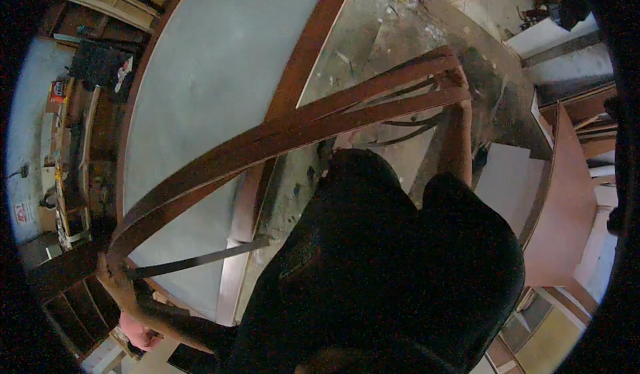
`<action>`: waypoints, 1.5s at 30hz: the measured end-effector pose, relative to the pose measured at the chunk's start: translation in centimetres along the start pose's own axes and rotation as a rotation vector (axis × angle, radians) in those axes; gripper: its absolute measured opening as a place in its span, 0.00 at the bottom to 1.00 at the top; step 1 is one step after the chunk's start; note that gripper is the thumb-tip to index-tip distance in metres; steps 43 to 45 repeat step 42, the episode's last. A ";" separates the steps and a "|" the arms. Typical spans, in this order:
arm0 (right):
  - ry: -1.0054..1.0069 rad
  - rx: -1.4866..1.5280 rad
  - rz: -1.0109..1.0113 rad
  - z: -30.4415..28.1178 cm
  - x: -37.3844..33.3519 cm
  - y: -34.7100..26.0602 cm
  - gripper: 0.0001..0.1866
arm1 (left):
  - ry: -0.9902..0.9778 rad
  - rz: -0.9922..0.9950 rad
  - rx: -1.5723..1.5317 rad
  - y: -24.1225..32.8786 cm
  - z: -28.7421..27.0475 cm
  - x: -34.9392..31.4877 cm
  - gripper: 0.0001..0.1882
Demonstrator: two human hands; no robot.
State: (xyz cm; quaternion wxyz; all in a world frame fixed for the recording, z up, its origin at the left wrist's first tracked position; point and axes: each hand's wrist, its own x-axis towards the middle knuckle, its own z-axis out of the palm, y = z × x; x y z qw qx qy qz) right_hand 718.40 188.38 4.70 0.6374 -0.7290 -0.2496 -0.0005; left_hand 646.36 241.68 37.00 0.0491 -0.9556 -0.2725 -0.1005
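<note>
Long reddish-brown wooden strips (287, 137) stretch across in front of my body, looking bowed in this view. My left hand (119, 282) is closed around them at the lower left. At the upper right, my right hand (452, 84) grips the strips near their other visible end, its forearm raised. Thinner dark strips hang below near my right hand. A narrow dark bar (207, 257) runs from beside my left hand toward my body. Beneath the strips lies a large pale-grey panel (207, 61) with a brown frame. The fingers are partly hidden and dim.
A stained concrete floor (373, 47) spreads beyond the panel. Cluttered shelving (83, 127) lines the left side. To the right stand a brown board (563, 194) and a pale sheet (510, 181). A pink item (139, 332) is at the lower left.
</note>
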 end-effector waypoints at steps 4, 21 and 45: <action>-0.191 0.131 0.117 0.8 -3.8 1.8 0.36 | 0.002 0.056 0.005 1.0 -0.8 1.8 0.18; 0.416 1.256 0.113 4.6 9.3 -4.6 0.49 | -0.056 -0.435 -0.458 8.8 0.1 7.9 0.17; 0.178 1.160 0.088 5.6 50.5 -30.1 0.23 | -0.209 -0.369 -0.605 16.0 10.3 11.5 0.33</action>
